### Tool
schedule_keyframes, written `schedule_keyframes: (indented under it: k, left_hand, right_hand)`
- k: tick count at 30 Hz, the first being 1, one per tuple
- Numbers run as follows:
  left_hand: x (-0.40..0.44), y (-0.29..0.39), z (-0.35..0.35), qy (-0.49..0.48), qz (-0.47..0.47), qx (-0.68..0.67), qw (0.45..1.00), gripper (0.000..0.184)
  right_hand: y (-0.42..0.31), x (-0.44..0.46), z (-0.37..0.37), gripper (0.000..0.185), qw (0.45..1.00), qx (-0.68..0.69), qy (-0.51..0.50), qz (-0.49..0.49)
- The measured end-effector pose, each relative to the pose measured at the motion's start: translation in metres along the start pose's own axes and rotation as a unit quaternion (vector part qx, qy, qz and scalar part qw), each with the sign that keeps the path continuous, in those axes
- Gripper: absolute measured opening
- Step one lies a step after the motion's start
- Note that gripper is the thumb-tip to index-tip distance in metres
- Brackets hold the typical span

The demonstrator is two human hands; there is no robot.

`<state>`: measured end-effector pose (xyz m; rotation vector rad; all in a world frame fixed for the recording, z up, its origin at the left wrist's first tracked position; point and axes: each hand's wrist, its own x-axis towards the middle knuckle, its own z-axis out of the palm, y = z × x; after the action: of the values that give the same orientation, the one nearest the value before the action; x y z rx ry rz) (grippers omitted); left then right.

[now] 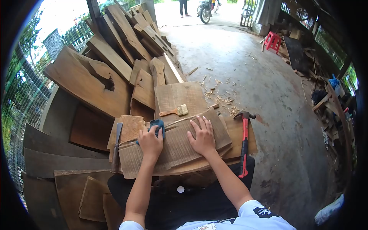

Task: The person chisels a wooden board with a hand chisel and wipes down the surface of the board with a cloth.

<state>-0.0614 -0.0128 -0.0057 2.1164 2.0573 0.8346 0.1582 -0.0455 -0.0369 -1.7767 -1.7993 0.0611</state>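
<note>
A rough-sawn wooden board point(176, 147) lies slantwise in front of me on other pieces of wood. My left hand point(150, 142) is closed around a blue cloth point(157, 124) at the board's far left part; the palm hides some of the cloth. Flat on the board's right half, my right hand point(202, 136) has its fingers spread and holds nothing. Just beyond the board, a paintbrush point(176, 111) with a wooden handle rests on another plank point(180, 93). A chisel point(116, 147) lies left of the board, and a claw hammer point(245, 145) with a red and black handle lies to its right.
Stacked planks and slabs point(92, 80) lean along the left side by a wire fence. Wood chips point(218, 90) litter the concrete floor point(283, 126). A red stool point(272, 41) and scrap wood stand at the right. A motorbike point(206, 11) and a person's legs point(183, 7) show at the back.
</note>
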Motion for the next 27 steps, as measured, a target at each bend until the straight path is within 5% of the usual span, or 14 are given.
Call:
schedule_keyframes:
  k: [4,9,15,18,20,22,27]
  left_hand:
    - [-0.029,0.016,0.002,0.001,0.171,0.005,0.985,0.024]
    - [-0.007,-0.006,-0.002,0.057,-0.001,0.030,0.998,0.024]
    - [-0.043,0.015,-0.010,0.007,0.126,-0.008,0.992,0.037]
    - [-0.051,0.024,-0.040,-0.028,0.122,-0.010,0.992,0.055]
    - [-0.070,0.032,-0.072,0.042,0.167,0.081,0.982,0.070]
    - [-0.108,0.022,-0.100,0.073,0.178,-0.031,0.981,0.067]
    - [-0.222,-0.037,-0.126,0.039,0.132,-0.094,0.986,0.058]
  right_hand:
    - [-0.004,0.001,-0.002,0.053,1.000,0.003,-0.001,-0.006]
    - [-0.001,-0.002,0.000,0.052,1.000,0.004,0.002,-0.007]
    - [-0.002,-0.002,0.000,0.048,1.000,-0.001,0.026,-0.017]
    - [-0.002,-0.017,-0.015,0.033,0.984,0.082,0.078,-0.140]
    - [-0.015,-0.053,-0.061,0.029,0.956,0.125,0.089,-0.250]
    - [-0.009,-0.096,-0.109,0.024,0.945,0.147,0.030,-0.290]
    - [0.084,-0.212,-0.164,0.009,0.995,0.064,0.051,-0.059]
